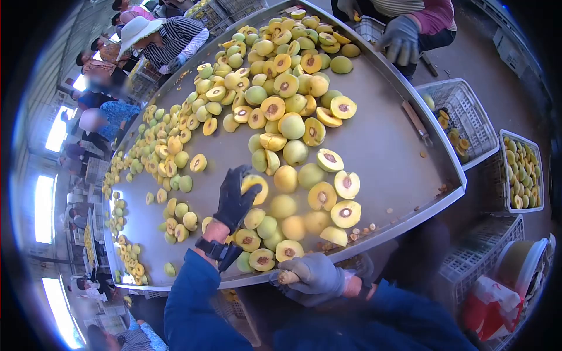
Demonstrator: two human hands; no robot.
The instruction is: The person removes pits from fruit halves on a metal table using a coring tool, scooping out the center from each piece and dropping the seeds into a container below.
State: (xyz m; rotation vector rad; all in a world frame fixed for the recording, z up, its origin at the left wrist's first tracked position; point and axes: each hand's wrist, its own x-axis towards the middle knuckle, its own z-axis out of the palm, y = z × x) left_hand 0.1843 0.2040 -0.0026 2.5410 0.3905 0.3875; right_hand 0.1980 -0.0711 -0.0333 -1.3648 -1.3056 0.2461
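One yellow fruit [260, 185] is resting over the table [380, 158], within the half-curled fingers of the left hand [235, 196]; the right hand [316, 276] is clenching a tan stub [287, 277] at the table's near edge.

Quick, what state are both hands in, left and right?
Left hand: closed, holding a yellow fruit.
Right hand: closed around a light-brown, handle-like object, partly hidden.

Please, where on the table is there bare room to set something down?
The table is barest between the fruit pile and the wooden-handled tool; a smaller patch separates the left hand from fruit clusters. Crowded: the far end, and before the right hand.
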